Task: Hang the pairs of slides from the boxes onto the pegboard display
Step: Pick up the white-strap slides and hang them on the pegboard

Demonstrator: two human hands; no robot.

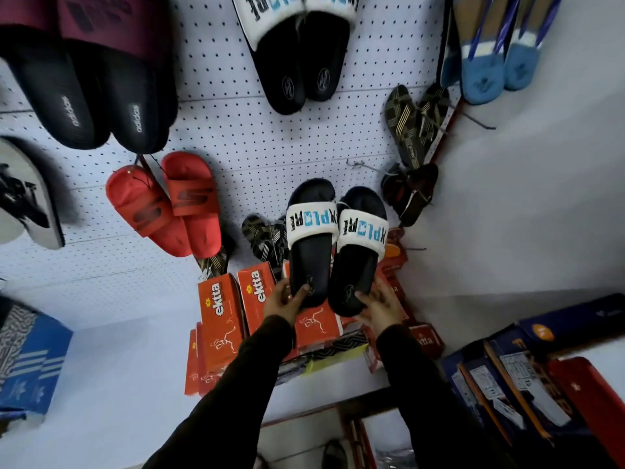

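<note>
A pair of black slides with white straps printed in blue and black sits low against the white pegboard (257, 154). My left hand (282, 299) grips the heel of the left slide (309, 252). My right hand (380, 308) holds the heel of the right slide (358, 258). Both slides stand toe-up, side by side, just above the orange boxes (220, 309). A bare metal hook (358, 165) sticks out of the board up and to the right of the pair.
Hanging on the board are a matching black-and-white pair (297, 59), red slides (165, 204), maroon-strapped black slides (88, 86), blue flip-flops (493, 62) and dark patterned sandals (416, 130). Blue boxes (30, 363) stand at the left, dark boxes (527, 374) at the right.
</note>
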